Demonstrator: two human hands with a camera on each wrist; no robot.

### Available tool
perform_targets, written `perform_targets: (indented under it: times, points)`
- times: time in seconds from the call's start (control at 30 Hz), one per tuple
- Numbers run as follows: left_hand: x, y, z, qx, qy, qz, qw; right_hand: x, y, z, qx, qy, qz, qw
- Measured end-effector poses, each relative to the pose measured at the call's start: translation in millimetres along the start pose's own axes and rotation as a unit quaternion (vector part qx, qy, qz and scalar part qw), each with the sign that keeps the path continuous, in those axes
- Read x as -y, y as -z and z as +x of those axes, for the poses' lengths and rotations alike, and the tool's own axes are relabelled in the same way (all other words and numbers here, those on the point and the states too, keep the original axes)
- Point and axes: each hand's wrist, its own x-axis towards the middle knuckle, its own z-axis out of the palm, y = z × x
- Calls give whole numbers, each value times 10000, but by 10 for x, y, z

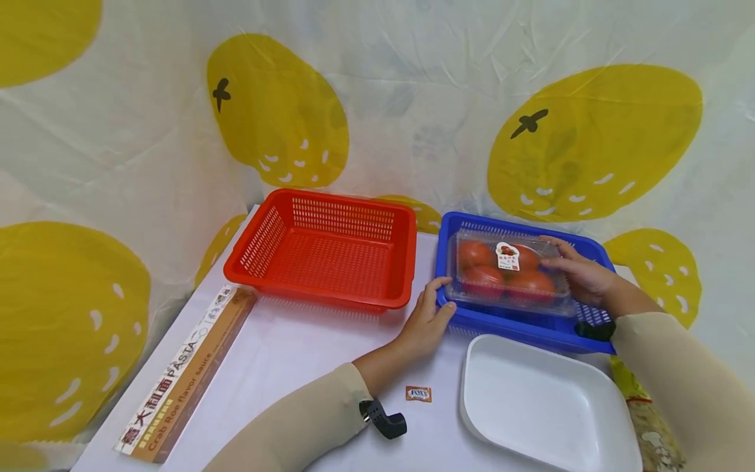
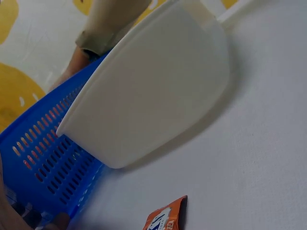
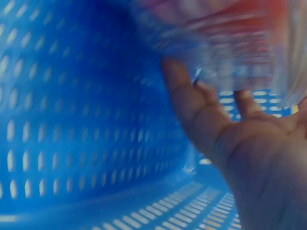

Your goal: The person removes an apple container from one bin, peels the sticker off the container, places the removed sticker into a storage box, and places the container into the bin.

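1. Clear plastic enclosed the box of tomatoes (image 1: 510, 272), which was held within the blue basket (image 1: 525, 328), with a gap beneath it in the right wrist view.
2. Partly curled, the fingers of the right hand (image 1: 584, 276) gripped the box's right end; should smooth plastic have slipped there, that end could have dropped to the basket floor.
3. On the left hand (image 1: 426, 321), bent fingers met the basket's left rim beside the box; whether they gripped rim, box or both, I could not tell. Without support there, the left end might have sagged.
4. That end overlapped the rim in the head view, so snagging and tilting seemed possible, with tomatoes sliding and shifting the weight.
5. A white tray (image 1: 542, 393) stood near the basket's front on the bench (image 1: 318, 341); a basket dragged nearer might have knocked it.
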Motion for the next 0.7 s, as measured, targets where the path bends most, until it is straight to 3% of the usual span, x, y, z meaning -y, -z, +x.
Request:
perform_targets:
  times: [0.33, 0.6, 0.7]
  points:
    - [-12, -15, -30, -105, 121, 133, 9998, 66, 6, -74, -72, 195, -49, 9998]
    - [-16, -21, -31, -151, 200, 225, 9994, 110, 60, -205, -44, 645, 747, 9951]
    - [-27, -9, -36, -219, 362, 315, 9986, 158, 51, -258, -110, 798, 909, 9926]
